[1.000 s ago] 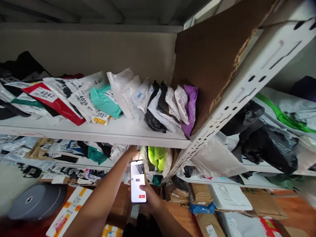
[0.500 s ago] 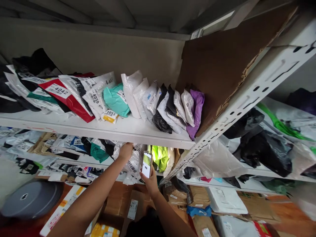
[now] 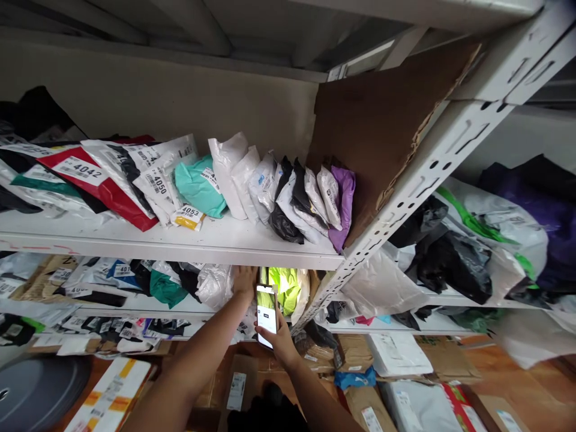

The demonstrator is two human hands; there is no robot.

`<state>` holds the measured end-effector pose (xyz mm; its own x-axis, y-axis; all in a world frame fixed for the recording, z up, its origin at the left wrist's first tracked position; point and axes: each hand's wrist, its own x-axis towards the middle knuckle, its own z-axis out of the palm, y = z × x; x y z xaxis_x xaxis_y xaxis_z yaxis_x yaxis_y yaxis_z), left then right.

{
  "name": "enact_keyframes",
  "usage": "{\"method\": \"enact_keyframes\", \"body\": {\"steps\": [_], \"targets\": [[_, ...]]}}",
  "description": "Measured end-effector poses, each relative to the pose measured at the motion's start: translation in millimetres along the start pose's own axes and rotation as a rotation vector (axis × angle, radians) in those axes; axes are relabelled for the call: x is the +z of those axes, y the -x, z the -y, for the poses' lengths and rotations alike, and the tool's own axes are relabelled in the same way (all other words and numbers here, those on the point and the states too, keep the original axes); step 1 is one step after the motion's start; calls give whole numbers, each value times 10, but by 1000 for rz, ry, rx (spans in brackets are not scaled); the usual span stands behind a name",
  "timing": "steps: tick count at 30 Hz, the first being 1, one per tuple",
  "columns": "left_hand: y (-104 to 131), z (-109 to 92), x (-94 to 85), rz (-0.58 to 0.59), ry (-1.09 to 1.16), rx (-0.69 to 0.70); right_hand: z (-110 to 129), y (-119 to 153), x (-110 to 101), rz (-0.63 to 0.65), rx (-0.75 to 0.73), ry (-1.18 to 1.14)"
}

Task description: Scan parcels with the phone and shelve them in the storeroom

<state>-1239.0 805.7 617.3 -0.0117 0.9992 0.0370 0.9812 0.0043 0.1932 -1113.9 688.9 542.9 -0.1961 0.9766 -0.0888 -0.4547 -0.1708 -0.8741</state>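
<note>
On the middle shelf my left hand (image 3: 244,281) reaches in among the parcels, right beside a crinkled white plastic mailer (image 3: 216,285). The edge of the upper shelf and the parcels hide its fingertips, so I cannot tell whether it grips anything. My right hand (image 3: 279,337) holds a smartphone (image 3: 267,321) upright with its lit screen facing me. Just behind the phone stands a bright yellow-green parcel (image 3: 288,291), brightly lit. A teal bag (image 3: 167,288) lies farther left on that shelf.
Above, the upper shelf (image 3: 270,249) carries numbered mailers, including a red one (image 3: 96,183) and a purple one (image 3: 344,201). A cardboard divider (image 3: 360,132) and a perforated white post (image 3: 418,186) stand at the right. Boxes (image 3: 402,355) and a grey round lid (image 3: 40,390) sit below.
My left hand has moved right and deeper into the middle shelf; the white mailer with large printing no longer shows in front. The phone stays in my right hand. The view has shifted slightly.
</note>
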Motion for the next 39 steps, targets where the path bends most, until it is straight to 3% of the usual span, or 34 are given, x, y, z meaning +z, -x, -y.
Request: {"method": "enact_keyframes", "body": {"steps": [3, 7, 15, 17, 21, 23, 28, 32, 39], "targets": [[-146, 51, -84, 8, 17, -97, 33, 10, 6, 6, 21, -5], [-215, 170, -203, -13, 78, -49, 76, 12, 67, 1, 37, -14], [357, 457, -272, -184, -82, -31, 150, -16, 76, 14, 77, -31], [381, 515, -260, -153, -113, 102, 153, 10, 72, 24, 98, -28], [254, 553, -224, 101, -118, 550, 220, 211, 61, 41, 158, -26], [219, 498, -186, 165, -131, 635, 306, 377, 37, 43, 174, -31], [359, 143, 22, 129, -161, 480, 527, 764, -70, 22, 201, -53], [496, -102, 185, 115, -146, 301, 586, 901, -71, -18, 215, -114], [635, -155, 213, 45, -48, 181, 591, 799, 199, 56, 215, -296]]}}
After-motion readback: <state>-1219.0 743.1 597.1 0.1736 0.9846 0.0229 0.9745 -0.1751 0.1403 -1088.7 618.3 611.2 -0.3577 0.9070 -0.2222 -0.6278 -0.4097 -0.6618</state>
